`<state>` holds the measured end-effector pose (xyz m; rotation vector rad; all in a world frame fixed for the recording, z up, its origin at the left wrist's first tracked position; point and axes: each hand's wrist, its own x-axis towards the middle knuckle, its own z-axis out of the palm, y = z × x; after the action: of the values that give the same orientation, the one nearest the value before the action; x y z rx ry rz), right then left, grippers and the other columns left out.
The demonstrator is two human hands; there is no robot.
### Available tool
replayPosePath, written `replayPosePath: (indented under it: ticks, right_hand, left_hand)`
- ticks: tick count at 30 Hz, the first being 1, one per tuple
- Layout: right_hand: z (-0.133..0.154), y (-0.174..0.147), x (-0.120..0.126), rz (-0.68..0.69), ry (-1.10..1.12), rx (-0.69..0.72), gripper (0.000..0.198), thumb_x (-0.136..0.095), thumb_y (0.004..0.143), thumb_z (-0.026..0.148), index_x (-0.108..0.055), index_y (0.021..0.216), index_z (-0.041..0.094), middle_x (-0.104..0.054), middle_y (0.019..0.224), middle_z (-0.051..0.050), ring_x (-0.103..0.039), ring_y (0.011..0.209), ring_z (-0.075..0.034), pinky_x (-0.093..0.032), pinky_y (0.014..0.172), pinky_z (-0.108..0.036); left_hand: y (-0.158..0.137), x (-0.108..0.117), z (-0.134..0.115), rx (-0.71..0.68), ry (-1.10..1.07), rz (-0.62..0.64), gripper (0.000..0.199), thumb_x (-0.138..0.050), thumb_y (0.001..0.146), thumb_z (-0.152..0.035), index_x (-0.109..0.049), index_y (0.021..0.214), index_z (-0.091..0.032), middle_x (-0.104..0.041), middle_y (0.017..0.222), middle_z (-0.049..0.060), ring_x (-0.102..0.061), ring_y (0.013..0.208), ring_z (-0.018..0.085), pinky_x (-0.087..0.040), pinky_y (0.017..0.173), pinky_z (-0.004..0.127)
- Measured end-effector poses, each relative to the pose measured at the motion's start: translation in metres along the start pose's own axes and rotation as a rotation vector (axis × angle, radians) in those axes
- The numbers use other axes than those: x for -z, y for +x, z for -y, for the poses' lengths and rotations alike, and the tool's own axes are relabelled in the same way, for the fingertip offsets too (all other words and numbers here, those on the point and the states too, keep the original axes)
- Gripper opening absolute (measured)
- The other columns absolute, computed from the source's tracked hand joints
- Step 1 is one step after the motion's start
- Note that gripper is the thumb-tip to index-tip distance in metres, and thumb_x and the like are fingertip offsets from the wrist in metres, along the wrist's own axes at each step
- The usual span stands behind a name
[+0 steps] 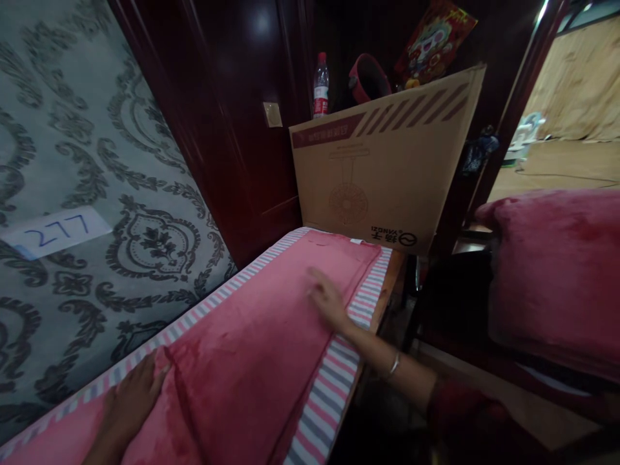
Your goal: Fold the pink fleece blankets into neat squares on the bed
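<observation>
A plush pink blanket (252, 336) lies folded lengthwise on a striped sheet (322, 394) that covers a narrow table. At the lower left, my left hand (130, 397) rests flat on the blanket beside a raised crease, its fingers stretched out. My right hand (329, 300), with a bracelet on the wrist, is over the blanket's right part near its edge. Motion blurs its fingers, but they look apart and hold nothing. Whether it touches the cloth I cannot tell. A small white label (356, 241) shows at the blanket's far end.
A large cardboard box (387, 161) stands at the table's far end, with a plastic bottle (320, 87) behind it. Patterned wallpaper (159, 239) bearing a "277" paper (55, 232) borders the left side. More pink plush fabric (557, 278) is piled at the right.
</observation>
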<state>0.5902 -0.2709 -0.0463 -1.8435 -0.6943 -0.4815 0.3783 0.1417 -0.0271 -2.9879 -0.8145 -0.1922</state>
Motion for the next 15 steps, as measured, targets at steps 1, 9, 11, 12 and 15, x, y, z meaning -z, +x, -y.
replayPosePath:
  ticks: [1, 9, 11, 12, 15]
  right_hand:
    - [-0.026, 0.016, 0.021, -0.194, 0.028, -0.153, 0.060, -0.044, 0.092, 0.029, -0.044, 0.151, 0.017, -0.054, 0.147, -0.015, -0.049, 0.136, -0.023, -0.044, 0.109, -0.044]
    - [-0.148, 0.073, 0.126, -0.715, 0.007, -0.642, 0.068, -0.060, 0.067, 0.020, -0.055, 0.133, 0.007, -0.066, 0.118, -0.017, -0.061, 0.115, -0.030, -0.046, 0.105, -0.044]
    - [-0.162, 0.076, 0.132, -0.727, 0.020, -0.712, 0.063, -0.064, 0.069, 0.017, -0.056, 0.131, 0.009, -0.068, 0.108, -0.013, -0.064, 0.106, -0.028, -0.051, 0.098, -0.040]
    - [-0.167, 0.078, 0.134, -0.728, 0.030, -0.736, 0.061, -0.066, 0.071, 0.016, -0.057, 0.130, 0.010, -0.068, 0.105, -0.011, -0.065, 0.103, -0.026, -0.052, 0.096, -0.038]
    - [-0.179, 0.085, 0.136, -0.710, 0.083, -0.765, 0.045, -0.070, 0.083, 0.019, -0.059, 0.127, 0.014, -0.067, 0.103, -0.007, -0.066, 0.094, -0.021, -0.056, 0.087, -0.037]
  left_hand:
    - [0.000, 0.000, 0.002, -0.018, -0.003, 0.003, 0.066, -0.034, 0.086, -0.032, -0.054, 0.146, -0.013, -0.047, 0.156, 0.017, -0.042, 0.145, 0.033, -0.033, 0.116, 0.062]
    - [0.002, -0.010, 0.010, -0.147, 0.118, -0.012, 0.061, -0.051, 0.069, -0.037, -0.071, 0.123, -0.019, -0.056, 0.148, 0.017, -0.040, 0.145, 0.039, -0.026, 0.118, 0.065]
    - [0.001, -0.010, 0.010, -0.139, 0.119, -0.009, 0.063, -0.050, 0.068, -0.037, -0.070, 0.124, -0.016, -0.055, 0.149, 0.019, -0.042, 0.143, 0.041, -0.027, 0.117, 0.065]
    - [0.001, -0.009, 0.011, -0.130, 0.121, -0.006, 0.063, -0.049, 0.069, -0.037, -0.071, 0.123, -0.014, -0.054, 0.149, 0.021, -0.043, 0.142, 0.042, -0.029, 0.116, 0.066]
    - [0.008, -0.002, 0.019, -0.161, 0.085, -0.009, 0.062, -0.050, 0.071, -0.042, -0.072, 0.121, -0.014, -0.059, 0.143, 0.022, -0.049, 0.137, 0.044, -0.035, 0.111, 0.067]
